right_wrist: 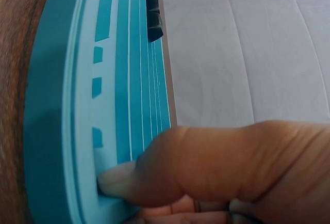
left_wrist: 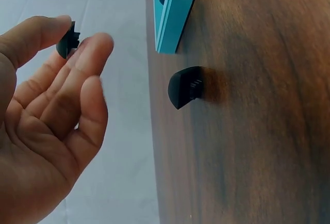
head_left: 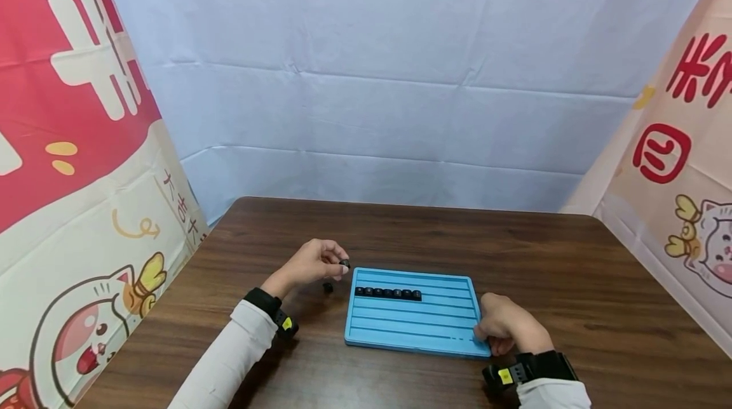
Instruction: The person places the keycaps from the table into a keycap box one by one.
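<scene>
My left hand (head_left: pixel 314 263) pinches a black keycap (left_wrist: pixel 67 41) between thumb and fingertips, held above the table left of the tray's far corner. Its stem side shows in the left wrist view. Another black keycap (head_left: pixel 328 287) lies on the table below that hand, apart from the tray. The light blue grooved tray (head_left: pixel 400 323) lies flat, with a row of several black keycaps (head_left: pixel 387 293) in an upper groove, starting at its left end. My right hand (head_left: pixel 511 323) grips the tray's near right corner, thumb (right_wrist: pixel 118 180) on top; the other fingers are mostly hidden.
The dark wooden table (head_left: pixel 543 256) extends around the tray on all sides. A pale cloth (head_left: pixel 366 110) hangs behind its far edge. Printed banners stand at the left (head_left: pixel 114 218) and right (head_left: pixel 669 218).
</scene>
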### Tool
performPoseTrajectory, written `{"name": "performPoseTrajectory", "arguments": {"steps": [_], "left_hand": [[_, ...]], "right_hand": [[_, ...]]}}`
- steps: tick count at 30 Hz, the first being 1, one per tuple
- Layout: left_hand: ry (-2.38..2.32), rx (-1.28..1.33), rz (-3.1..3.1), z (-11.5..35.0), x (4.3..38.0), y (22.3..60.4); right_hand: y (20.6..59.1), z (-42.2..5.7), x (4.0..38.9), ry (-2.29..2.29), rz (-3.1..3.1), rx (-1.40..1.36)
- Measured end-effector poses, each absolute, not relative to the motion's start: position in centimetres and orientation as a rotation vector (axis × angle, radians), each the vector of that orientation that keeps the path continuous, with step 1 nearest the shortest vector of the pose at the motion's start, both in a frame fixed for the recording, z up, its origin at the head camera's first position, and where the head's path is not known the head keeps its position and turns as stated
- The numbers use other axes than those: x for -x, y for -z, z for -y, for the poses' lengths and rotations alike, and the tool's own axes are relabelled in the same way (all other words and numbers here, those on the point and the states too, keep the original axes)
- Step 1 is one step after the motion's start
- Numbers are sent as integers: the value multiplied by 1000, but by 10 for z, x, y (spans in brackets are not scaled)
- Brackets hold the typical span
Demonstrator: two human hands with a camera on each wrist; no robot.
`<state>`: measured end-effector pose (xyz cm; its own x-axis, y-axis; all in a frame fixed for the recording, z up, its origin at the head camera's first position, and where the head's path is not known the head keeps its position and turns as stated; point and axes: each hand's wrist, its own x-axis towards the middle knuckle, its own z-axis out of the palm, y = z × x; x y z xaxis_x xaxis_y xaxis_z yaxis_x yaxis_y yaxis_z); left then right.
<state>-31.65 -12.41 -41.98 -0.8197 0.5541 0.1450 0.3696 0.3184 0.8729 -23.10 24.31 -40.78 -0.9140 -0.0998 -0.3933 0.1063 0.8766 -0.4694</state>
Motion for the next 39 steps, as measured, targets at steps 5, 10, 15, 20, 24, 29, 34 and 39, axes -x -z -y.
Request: {"name": "performPoseTrajectory", "arguments": {"steps": [5, 10, 15, 20, 24, 29, 34, 39], "left_hand": [[-1519, -844, -2396, 123, 315, 418], [-1521, -848, -2382, 121, 303, 402], [-1504, -860, -2399, 120, 292, 388], [-1452, -905, -2455, 118, 290, 385], [-1426, -939, -2494, 116, 290, 383], [-1437, -942, -2507, 113, 290, 383], [-1439, -915, -2511, 112, 295, 389], [-1432, -898, -2534, 114, 310, 407]], "right_hand": [[406, -243, 230, 686, -2641, -9], [405, -243, 228, 690, -2647, -8], [405, -243, 228, 703, -2638, -6], [404, -244, 228, 701, -2635, -4], [404, -244, 229, 699, -2630, -3], [404, -243, 229, 694, -2633, 1], [405, -243, 230, 689, -2627, -5], [405, -244, 230, 689, -2625, -9]]}}
